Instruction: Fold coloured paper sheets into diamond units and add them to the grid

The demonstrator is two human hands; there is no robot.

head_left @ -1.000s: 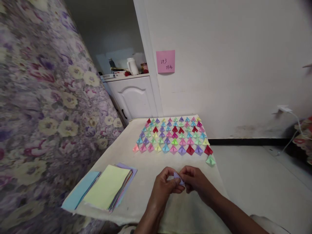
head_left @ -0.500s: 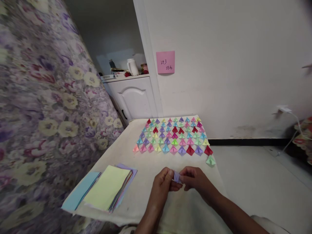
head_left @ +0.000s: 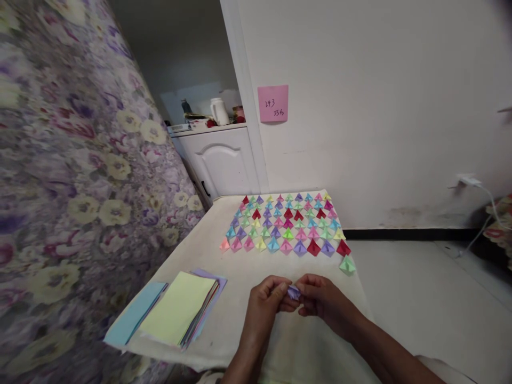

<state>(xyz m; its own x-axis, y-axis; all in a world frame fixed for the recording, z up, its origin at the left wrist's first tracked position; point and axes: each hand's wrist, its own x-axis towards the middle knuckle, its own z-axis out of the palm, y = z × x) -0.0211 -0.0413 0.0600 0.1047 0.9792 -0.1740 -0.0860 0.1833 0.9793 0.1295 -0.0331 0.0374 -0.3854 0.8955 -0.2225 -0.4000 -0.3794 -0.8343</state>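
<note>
Between my two hands is a small piece of folded purple paper [head_left: 294, 292], held above the front part of the cloth-covered table [head_left: 236, 282]. My left hand [head_left: 269, 301] pinches its left side with thumb and fingers. On the other side, the fingertips of my right hand [head_left: 320, 298] close on its right edge. Parts of the paper are hidden by the fingers. Beyond my hands lie rows of small folded paper pieces [head_left: 288, 233] in many colours. A single light green folded piece [head_left: 348, 265] sits in front of them at the right edge.
At the table's left lie a stack of coloured paper sheets [head_left: 180, 309] with yellow on top and a blue stack [head_left: 136, 314]. A flowered curtain [head_left: 100, 176] hangs at the left. A pink note [head_left: 273, 103] is on the wall. A white jug [head_left: 219, 112] stands on the cabinet.
The purple paper now looks more folded and compact between my fingers. My right hand has come slightly closer to the left one. The view has shifted very slightly.
</note>
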